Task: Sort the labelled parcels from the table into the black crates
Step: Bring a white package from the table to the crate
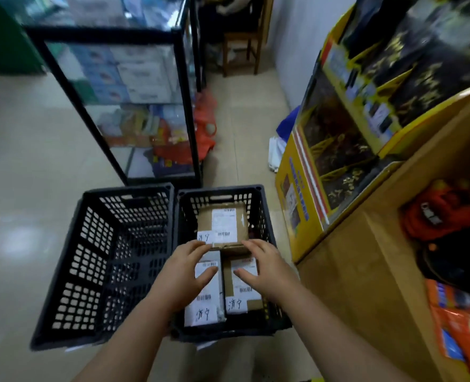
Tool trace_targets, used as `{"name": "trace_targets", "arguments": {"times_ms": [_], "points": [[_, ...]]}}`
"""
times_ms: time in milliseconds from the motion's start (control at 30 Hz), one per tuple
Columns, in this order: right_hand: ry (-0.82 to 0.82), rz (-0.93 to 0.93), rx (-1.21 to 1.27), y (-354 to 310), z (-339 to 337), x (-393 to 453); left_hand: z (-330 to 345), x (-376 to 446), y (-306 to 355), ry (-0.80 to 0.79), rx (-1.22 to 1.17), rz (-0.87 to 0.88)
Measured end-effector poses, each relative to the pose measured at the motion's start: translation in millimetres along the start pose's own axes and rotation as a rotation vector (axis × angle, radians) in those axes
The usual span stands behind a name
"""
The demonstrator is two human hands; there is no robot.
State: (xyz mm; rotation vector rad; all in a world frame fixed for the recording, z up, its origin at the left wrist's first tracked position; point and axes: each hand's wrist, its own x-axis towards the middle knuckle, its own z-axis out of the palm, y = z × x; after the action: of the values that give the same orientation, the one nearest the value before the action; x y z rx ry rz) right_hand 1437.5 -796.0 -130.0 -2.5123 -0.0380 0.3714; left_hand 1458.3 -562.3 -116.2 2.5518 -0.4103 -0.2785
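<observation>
Two black crates stand side by side on the floor. The left crate [71,271] has nothing visible inside. The right crate [261,216] holds three labelled cardboard parcels: a brown one at the far end [222,226], a white-labelled one at near left [206,307] and a brown one at near right [242,296]. My left hand [184,274] and my right hand [264,268] hover over the right crate with fingers spread, their fingertips at the near edge of the far parcel. Neither hand grips anything.
A black-framed glass display cabinet [123,100] stands behind the crates. A yellow display stand [338,150] and a large cardboard box [380,271] line the right side. A wooden chair [242,45] and a red bag [204,125] are further back.
</observation>
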Motion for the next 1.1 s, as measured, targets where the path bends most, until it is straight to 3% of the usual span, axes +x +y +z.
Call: {"name": "trace_targets", "arguments": {"times_ms": [167,300,467,633,733,867,1100], "points": [[0.184,0.049,0.056,-46.7,-45.5,-53.5,-60.1,-5.8,29.9,0.03,0.027,0.21],[0.419,0.167,0.105,-82.7,-76.2,-112.2,-106.5,-3.7,70.7,0.015,0.016,0.482],[0.738,0.313,0.055,-121.4,-125.3,-225.3,-145.6,-30.2,166.1,-0.086,-0.078,0.767],[1.003,0.53,-0.06,-141.1,-135.6,-374.6,-134.4,-102.8,280.3,-0.138,-0.15,1.122],[1.145,0.69,-0.088,-158.4,-112.2,-473.5,-111.8,-172.5,337.1,-0.218,-0.233,1.317],[1.323,0.917,-0.117,-195.2,-52.3,-613.3,-72.8,-299.5,393.1,-0.447,-0.282,1.574],[1.585,1.377,-0.146,-318.6,122.2,-840.9,-25.1,-593.1,411.4,-0.769,-0.345,1.952]]}}
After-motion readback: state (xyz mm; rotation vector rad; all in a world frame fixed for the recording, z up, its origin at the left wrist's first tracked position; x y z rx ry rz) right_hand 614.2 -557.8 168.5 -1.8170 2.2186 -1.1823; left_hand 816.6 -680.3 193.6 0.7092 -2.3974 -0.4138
